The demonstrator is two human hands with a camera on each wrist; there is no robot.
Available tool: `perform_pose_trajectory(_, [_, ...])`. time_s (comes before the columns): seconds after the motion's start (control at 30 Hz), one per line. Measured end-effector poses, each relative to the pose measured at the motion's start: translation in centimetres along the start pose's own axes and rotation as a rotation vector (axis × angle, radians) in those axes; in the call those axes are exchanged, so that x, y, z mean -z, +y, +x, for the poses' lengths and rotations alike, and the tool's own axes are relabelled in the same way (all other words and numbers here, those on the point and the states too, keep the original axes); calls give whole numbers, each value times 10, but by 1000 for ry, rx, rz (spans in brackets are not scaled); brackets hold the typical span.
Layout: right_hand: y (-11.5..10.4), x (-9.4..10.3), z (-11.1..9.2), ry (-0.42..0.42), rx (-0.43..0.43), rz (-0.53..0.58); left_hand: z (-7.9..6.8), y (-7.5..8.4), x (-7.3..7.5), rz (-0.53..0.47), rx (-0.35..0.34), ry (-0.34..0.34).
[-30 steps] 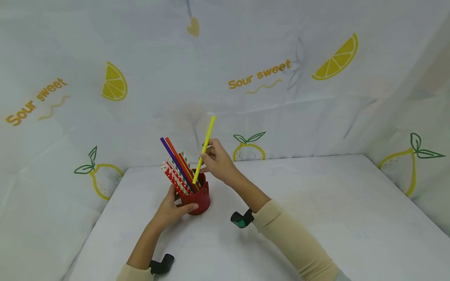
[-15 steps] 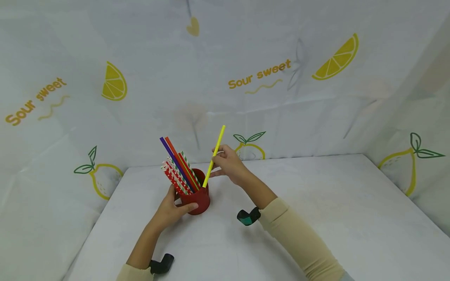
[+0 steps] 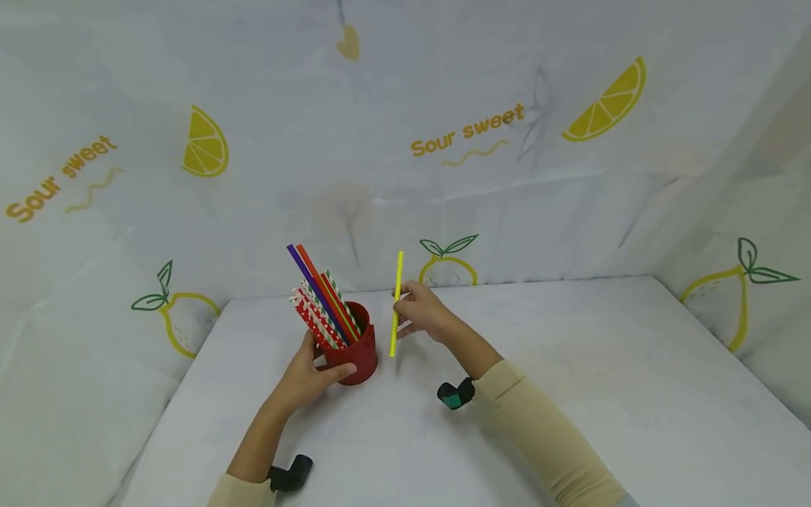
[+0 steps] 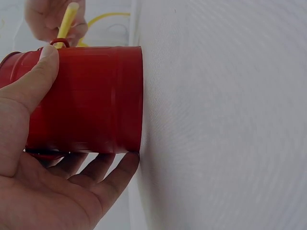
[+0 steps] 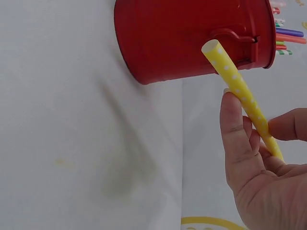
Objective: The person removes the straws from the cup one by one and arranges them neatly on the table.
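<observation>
A yellow straw with white dots [image 5: 240, 88] is pinched between thumb and fingers of my right hand [image 3: 426, 310], nearly upright to the right of the red bucket [image 3: 360, 359]. In the right wrist view its open lower end overlaps the bucket's side near the small handle ear. My left hand [image 3: 310, 377] grips the bucket on its left side, thumb across the front and fingers behind, as the left wrist view shows [image 4: 86, 100]. Several straws [image 3: 323, 303] lean left inside the bucket: purple, orange, red with white dots, green-and-white striped.
The bucket stands on a white table [image 3: 570, 366] with a white cloth backdrop [image 3: 285, 141] printed with lemons behind it. Black wrist cameras hang by each forearm, the right one [image 3: 455, 394] over the table and the left one [image 3: 291, 473] near the front.
My right hand has carried the yellow straw from above the bucket to the right and down, turning it more upright. The left hand and bucket have stayed in place.
</observation>
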State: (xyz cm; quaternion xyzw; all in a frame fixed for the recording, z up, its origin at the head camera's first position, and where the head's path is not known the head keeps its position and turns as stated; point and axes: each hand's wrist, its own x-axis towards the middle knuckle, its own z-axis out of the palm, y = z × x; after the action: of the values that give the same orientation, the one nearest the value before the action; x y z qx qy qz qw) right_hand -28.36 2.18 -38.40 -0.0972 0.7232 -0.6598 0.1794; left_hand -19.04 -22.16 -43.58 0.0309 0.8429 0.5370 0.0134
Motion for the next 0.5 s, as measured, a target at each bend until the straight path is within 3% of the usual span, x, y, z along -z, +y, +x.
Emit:
perform_pose_trajectory(0.23, [14, 3, 8, 35, -57, -109, 1, 0, 0, -3, 14, 2])
perform_pose_trajectory(0.5, [31, 10, 14, 108, -143, -318, 0, 0, 0, -20, 2, 0])
